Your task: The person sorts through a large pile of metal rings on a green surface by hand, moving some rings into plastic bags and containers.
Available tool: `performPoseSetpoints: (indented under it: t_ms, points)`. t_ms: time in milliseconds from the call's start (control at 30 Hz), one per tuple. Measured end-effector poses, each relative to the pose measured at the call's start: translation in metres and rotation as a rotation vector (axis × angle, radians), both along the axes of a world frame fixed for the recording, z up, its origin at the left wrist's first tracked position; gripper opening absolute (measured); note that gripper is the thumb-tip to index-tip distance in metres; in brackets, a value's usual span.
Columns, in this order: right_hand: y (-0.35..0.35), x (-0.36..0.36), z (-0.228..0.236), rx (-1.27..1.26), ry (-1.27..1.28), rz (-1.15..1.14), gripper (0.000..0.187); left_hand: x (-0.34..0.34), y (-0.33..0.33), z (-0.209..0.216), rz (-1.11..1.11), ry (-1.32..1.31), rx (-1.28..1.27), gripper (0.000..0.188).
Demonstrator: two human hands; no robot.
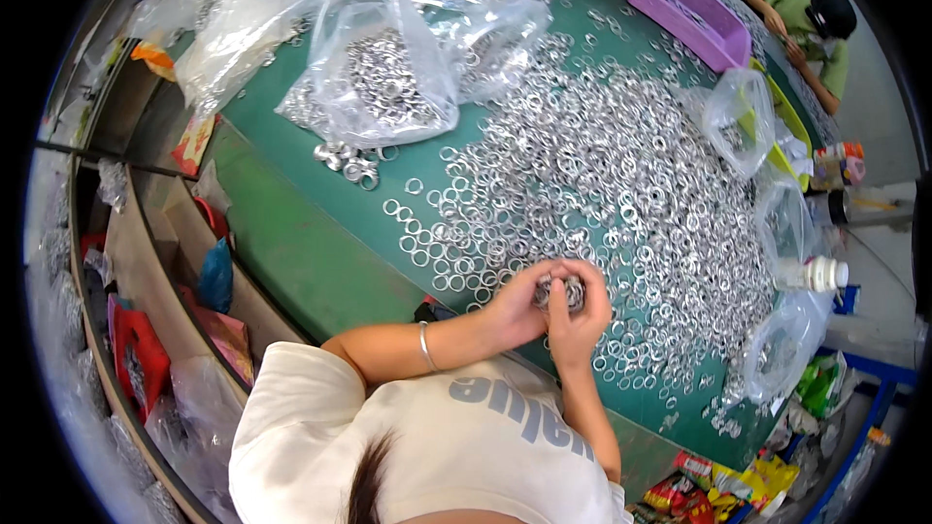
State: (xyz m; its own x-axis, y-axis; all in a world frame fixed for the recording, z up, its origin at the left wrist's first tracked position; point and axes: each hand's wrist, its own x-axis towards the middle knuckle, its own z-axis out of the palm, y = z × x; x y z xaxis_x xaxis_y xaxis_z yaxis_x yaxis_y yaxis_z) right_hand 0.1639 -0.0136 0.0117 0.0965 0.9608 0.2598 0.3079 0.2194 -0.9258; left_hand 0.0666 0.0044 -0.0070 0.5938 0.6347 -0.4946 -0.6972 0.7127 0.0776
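Note:
Both of my hands are cupped together at the near edge of a wide heap of silver metal rings (621, 155). Between them sits a small bunch of metal rings (574, 294), partly hidden by my fingers. My left hand (519, 309), with a bangle on its wrist, closes round the bunch from the left. On the other side, my right hand (582, 327) wraps it, its thumb lying across the front. The heap spreads over a green tabletop (291, 199), thinning to single rings toward the left.
Clear plastic bags of rings (383, 73) stand at the far left. A purple basket (680, 15) lies at the far right, near a person in green (811, 34). Along the right edge are more bags (743, 121) and a white-capped bottle (823, 275). Wooden compartments (180, 233) line the left.

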Motion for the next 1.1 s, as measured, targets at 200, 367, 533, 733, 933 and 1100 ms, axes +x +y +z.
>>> performPoseSetpoints:
  t_ms: [200,367,533,733,933,1100]
  points:
    - [0.0,-0.016,0.011,0.269,-0.37,-0.14,0.021,0.004,0.005,0.033,0.012,0.007,-0.011,0.02]
    - [0.001,-0.016,0.014,0.327,-0.337,-0.126,0.016,-0.003,0.008,-0.006,0.044,-0.08,0.003,0.021]
    - [0.01,-0.026,0.018,0.323,-0.314,-0.124,0.015,-0.003,0.005,-0.001,0.055,-0.294,-0.072,0.019]
    - [0.008,-0.013,0.012,0.334,-0.239,-0.148,0.011,-0.009,0.008,-0.016,0.082,-0.242,-0.08,0.016]
    - [0.0,0.006,0.01,0.129,0.006,-0.111,0.009,-0.019,0.019,0.025,0.098,0.112,-0.066,0.021]
    - [-0.02,0.035,-0.006,-0.009,0.034,-0.167,0.011,-0.007,0.027,0.006,-0.044,0.006,-0.169,0.021]
